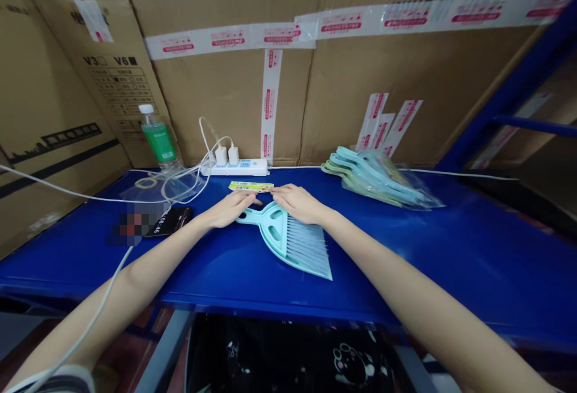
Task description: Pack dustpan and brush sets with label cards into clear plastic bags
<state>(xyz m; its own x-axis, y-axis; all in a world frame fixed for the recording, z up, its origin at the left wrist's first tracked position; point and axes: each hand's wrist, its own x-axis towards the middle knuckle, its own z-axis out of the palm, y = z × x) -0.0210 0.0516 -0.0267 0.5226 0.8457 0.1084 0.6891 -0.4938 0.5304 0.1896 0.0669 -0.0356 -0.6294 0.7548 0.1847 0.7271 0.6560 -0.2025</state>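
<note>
A mint-green dustpan (269, 238) with a matching hand brush (306, 249) nested on it lies on the blue table, handles to the left and pale bristles to the right. Just behind it is a yellow-green printed label card (246, 186). My left hand (229, 208) is above the handle end, its fingers closed at the card's lower edge. From the other side, my right hand (300, 203) reaches over the top of the brush, fingertips at the card's right end. Both hands cover part of the card, and the exact finger contact is partly hidden.
Several bagged brush-and-dustpan sets (378, 176) lie at the back right. A white power strip (238, 167) with chargers and looping cables is behind the card. A green-labelled bottle (158, 139) and a phone (169, 222) are at left. Cardboard (216, 92) walls the back.
</note>
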